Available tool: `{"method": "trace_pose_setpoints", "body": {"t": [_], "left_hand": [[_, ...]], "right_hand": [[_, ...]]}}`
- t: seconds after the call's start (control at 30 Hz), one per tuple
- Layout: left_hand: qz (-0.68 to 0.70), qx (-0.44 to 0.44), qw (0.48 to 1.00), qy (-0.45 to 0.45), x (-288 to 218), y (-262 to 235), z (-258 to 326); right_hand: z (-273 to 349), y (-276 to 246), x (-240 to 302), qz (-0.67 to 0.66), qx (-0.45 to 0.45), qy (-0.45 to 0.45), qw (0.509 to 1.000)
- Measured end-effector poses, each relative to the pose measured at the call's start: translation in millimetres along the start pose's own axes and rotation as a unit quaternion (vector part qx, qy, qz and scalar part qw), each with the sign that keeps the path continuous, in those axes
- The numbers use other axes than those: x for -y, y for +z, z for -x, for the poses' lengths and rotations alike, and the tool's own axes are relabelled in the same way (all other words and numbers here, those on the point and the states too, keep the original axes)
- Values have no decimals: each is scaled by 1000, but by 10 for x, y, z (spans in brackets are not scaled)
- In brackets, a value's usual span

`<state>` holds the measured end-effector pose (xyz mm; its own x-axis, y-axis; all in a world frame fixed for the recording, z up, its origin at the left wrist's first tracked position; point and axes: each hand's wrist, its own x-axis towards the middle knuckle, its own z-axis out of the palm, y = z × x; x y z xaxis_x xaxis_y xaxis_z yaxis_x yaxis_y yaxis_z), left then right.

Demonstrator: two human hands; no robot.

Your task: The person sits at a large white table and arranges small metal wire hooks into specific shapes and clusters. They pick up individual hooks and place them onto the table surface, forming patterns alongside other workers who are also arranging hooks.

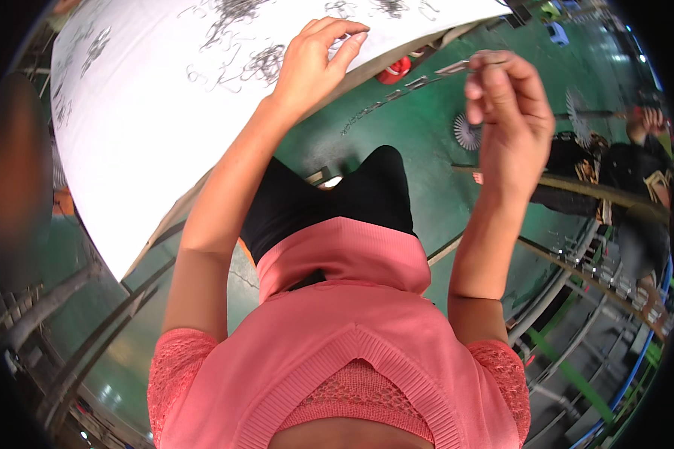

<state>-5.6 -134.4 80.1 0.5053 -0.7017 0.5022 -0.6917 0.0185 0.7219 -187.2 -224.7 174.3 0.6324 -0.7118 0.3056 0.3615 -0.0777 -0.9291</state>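
Observation:
My right hand (511,112) is raised over the floor, right of the table. Its thumb and fingers pinch one end of a thin metal chain (397,93). The chain stretches left and down through the air, with larger links near the hand and finer ones at the far end. My left hand (314,60) is above the table's near edge, its thumb and index fingertips close together. Whatever it might hold is too small to see. Beside it on the white tabletop (150,150) lies a tangled heap of dark wire pieces (258,67).
More dark wire pieces (95,49) lie at the table's left. A red round object (395,71) sits below the table's edge. At right are a finned disc (468,131), metal rails (569,183) and another person's hand (651,120). The floor (427,165) is green.

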Motion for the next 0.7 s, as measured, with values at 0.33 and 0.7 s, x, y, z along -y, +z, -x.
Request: {"method": "trace_pose_setpoints", "body": {"t": [0.33, 0.7], "left_hand": [[-339, 245, 898, 136, 629, 785, -88], [-311, 261, 901, 152, 558, 732, -81]], "right_hand": [[-41, -1001, 1190, 117, -56, -139, 982], [312, -1501, 2297, 214, -253, -118, 936]]}}
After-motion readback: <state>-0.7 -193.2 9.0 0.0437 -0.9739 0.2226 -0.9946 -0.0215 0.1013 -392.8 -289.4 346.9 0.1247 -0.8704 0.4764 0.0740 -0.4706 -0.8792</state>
